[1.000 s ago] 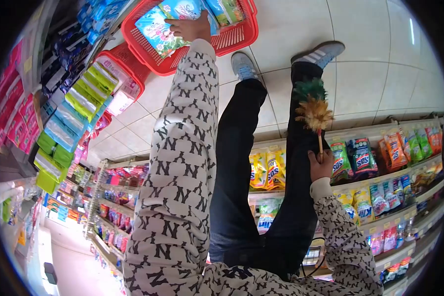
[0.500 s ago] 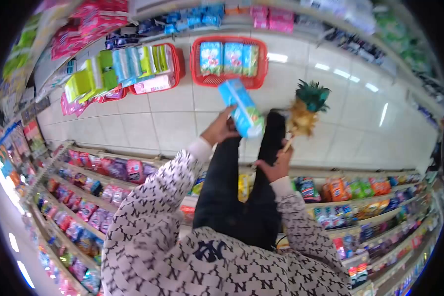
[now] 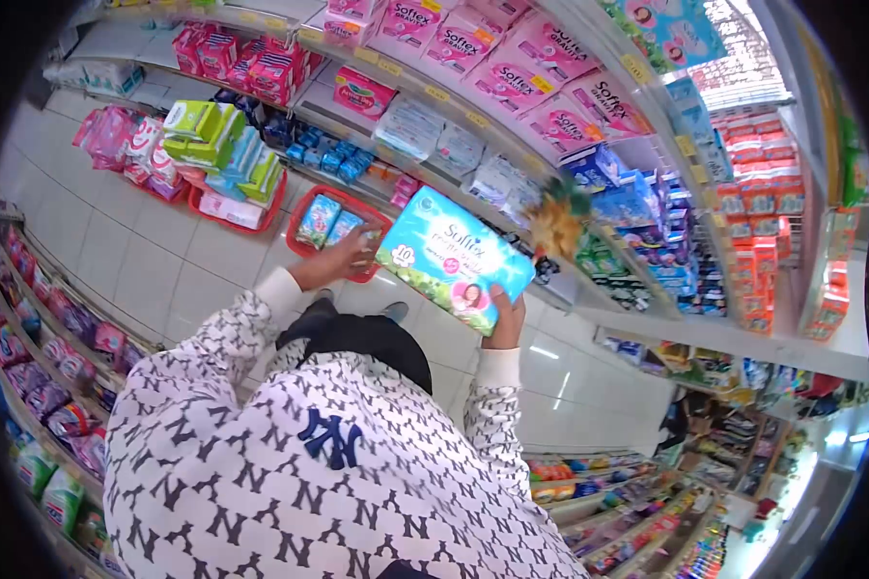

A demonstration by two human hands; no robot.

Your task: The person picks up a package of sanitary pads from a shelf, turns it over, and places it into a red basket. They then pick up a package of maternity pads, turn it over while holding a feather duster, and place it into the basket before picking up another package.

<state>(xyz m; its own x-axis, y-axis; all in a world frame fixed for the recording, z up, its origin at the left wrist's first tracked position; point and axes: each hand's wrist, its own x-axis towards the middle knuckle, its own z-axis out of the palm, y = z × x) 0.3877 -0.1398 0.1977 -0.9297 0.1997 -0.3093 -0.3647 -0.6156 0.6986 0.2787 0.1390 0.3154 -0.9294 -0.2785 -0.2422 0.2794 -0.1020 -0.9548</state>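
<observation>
A large blue Softex pad pack (image 3: 454,253) is held up, tilted, its printed front toward me. My right hand (image 3: 505,318) grips its lower right corner, thumb on the front and the other fingers hidden behind. At its left edge is my left hand (image 3: 341,259), fingers bent around that end, with the fingertips partly out of sight. A feather duster (image 3: 558,224) with tan and green feathers shows past the pack's upper right; its handle is hidden. Below the left hand stands a red basket (image 3: 297,224) holding smaller blue packs (image 3: 320,218).
Shelves ahead carry pink Softex packs (image 3: 517,79), blue boxes (image 3: 637,198) and orange-red packets (image 3: 758,217). Another red basket (image 3: 278,205) on the tiled floor (image 3: 130,236) is heaped with green and blue packs. Behind me runs another stocked shelf (image 3: 58,338).
My view has swung up and right toward the shelves. The blue pack has come up and turned its front to me, and my right hand now grips it. The duster appears behind it.
</observation>
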